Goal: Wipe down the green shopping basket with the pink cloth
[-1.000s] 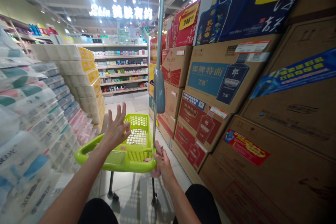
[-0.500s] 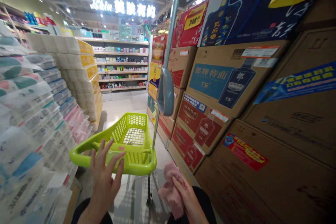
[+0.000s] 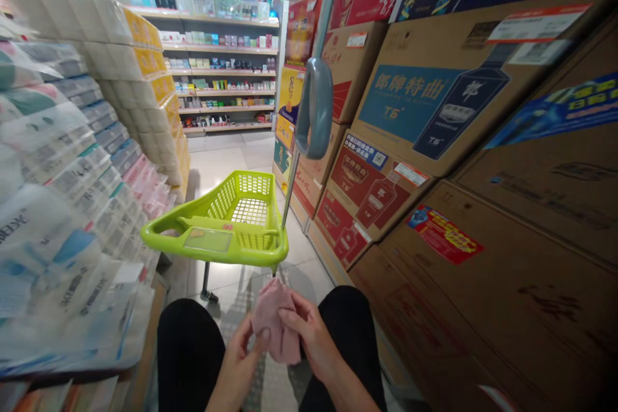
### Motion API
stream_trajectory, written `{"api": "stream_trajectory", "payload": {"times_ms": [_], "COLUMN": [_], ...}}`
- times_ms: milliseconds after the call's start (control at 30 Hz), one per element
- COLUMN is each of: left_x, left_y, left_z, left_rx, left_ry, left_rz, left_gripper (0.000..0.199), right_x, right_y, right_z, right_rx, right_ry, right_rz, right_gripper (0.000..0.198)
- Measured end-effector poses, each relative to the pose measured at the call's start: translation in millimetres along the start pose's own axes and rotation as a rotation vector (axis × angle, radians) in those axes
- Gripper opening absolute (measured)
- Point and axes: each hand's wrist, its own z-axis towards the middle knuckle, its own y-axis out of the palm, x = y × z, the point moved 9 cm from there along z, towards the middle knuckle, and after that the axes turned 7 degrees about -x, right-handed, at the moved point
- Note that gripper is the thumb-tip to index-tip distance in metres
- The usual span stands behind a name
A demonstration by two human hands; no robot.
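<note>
Holding at both sides: the pink cloth point(image 3: 276, 322) is pinched between left hand point(image 3: 241, 357) and right hand point(image 3: 313, 338), low and central, in front of the gap between two black-trousered knees point(image 3: 190, 347). Left grip: narrow, thumb on the near face, fingers mostly hidden behind. Right grip: narrow, thumb and fingertips on the upper right part of the fabric. Cloth is bunched and creased, lower edge hanging free; whether it is folded in layers cannot be told. Just beyond it stands the lime-green shopping cart point(image 3: 164, 243), with a metal pole point(image 3: 292, 187) rising at its right rear corner and carrying a grey loop handle point(image 3: 326, 112); neither hand is on the cart. Wrapped tissue packs point(image 3: 62, 174) are stacked to the left, liquor cartons point(image 3: 405, 100) to the right. Risks, as judged: if one pinch loosens, the soft fabric would probably sag from the other hand, and if both do, it could drop to the tiled floor point(image 3: 224, 154). Pulling the hands apart unevenly might slip an edge out of the thumb grip. A knee pushed forward could nudge the wheeled cart, since no hand steadies it.
</note>
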Motion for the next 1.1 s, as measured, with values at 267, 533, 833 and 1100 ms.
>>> {"api": "stream_trajectory", "payload": {"times_ms": [267,533,833,1100], "left_x": [5.9,-13.7,-1.9,38.6], "left_y": [-11.7,-13.6,6.2,-14.9], "left_z": [-16.3,-20.7,-25.4,-15.0], "left_rx": [0.243,0.334,0.257,0.103], "left_ry": [-0.061,-0.14,-0.149,0.03], "left_rz": [-0.066,-0.016,-0.477,0.213], "left_gripper": [0.035,0.056,0.075,0.041], "right_x": [2.8,-2.9,27.0,46.6], "right_y": [-12.1,-11.3,-5.1,21.2], "right_z": [-10.1,-22.2,-15.6,-14.7], "right_rx": [0.114,0.202,0.179,0.009], "right_ry": [-0.02,-0.148,-0.085,0.362], "right_rz": [-0.108,-0.611,-0.294,0.174], "right_gripper": [0.032,0.021,0.045,0.074]}}
